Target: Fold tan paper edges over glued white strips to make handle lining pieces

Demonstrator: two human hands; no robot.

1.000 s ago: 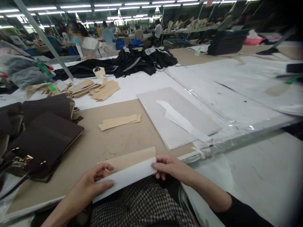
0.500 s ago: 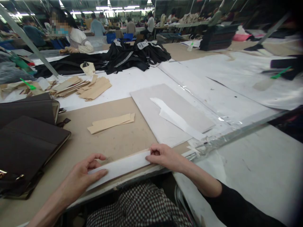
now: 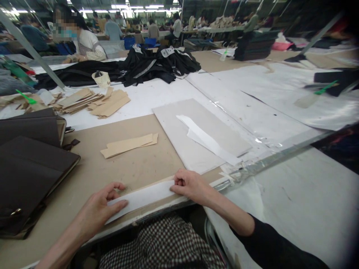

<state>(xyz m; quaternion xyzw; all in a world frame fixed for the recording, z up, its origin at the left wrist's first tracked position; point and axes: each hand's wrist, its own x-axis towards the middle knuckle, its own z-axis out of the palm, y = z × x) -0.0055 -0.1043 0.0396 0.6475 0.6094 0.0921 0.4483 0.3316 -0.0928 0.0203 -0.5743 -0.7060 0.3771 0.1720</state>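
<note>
A long white paper strip (image 3: 144,198) lies along the table's front edge, with a tan edge showing just behind it. My right hand (image 3: 189,186) pinches the strip's right end between thumb and curled fingers. At the other end, my left hand (image 3: 105,203) rests its thumb on the strip, its fingers apart and slightly bent above the paper. Farther back sit two overlapping tan paper strips (image 3: 130,145). To their right, white paper pieces (image 3: 206,140) lie on a grey board (image 3: 179,112).
Dark brown leather-look folders (image 3: 36,168) stand at the left. Behind them are stacked tan pieces (image 3: 109,104), a cup-like container (image 3: 101,79) and heaped black fabric (image 3: 165,65). A bottle with a green tip (image 3: 311,99) lies at the right. A person (image 3: 86,46) sits across the table.
The view has shifted slightly, moving the scene a little to the left. Both hands keep nearly the same pose on the white strip.
</note>
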